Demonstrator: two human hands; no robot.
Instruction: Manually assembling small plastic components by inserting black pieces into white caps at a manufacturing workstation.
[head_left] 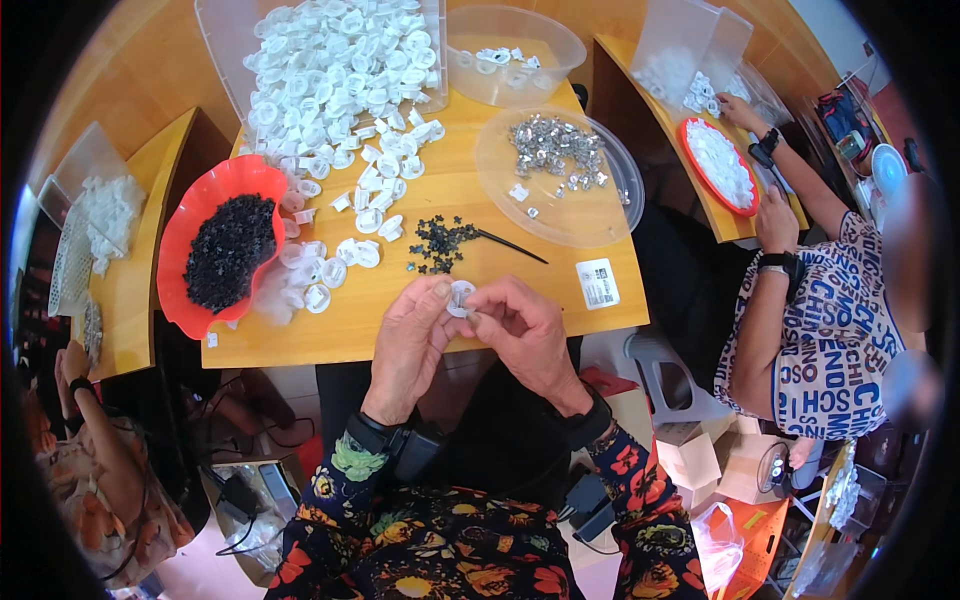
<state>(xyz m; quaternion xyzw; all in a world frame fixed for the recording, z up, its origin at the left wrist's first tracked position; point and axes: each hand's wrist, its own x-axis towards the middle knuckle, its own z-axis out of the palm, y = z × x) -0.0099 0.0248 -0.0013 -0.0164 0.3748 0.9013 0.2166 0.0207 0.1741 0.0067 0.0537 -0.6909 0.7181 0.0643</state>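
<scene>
Close to the table's front edge, a small round white plastic part [461, 297] is held between both hands. My left hand [408, 338] pinches it from the left with thumb and fingers. From the other side, the fingertips of my right hand [532, 338] close on its rim; anything smaller between them is hidden. Just beyond lies a loose pile of small black pieces [440, 241], with a thin black stick [513, 246] at its right. Many similar white parts [370, 190] are scattered farther up the table.
A red scalloped bowl [180, 230] of black pieces stands at left. Behind are a clear bin [222, 70] heaped with white parts and a clear round tub [560, 75]. A clear lid [495, 190] carries small metal pieces. Co-workers sit at side tables left and right.
</scene>
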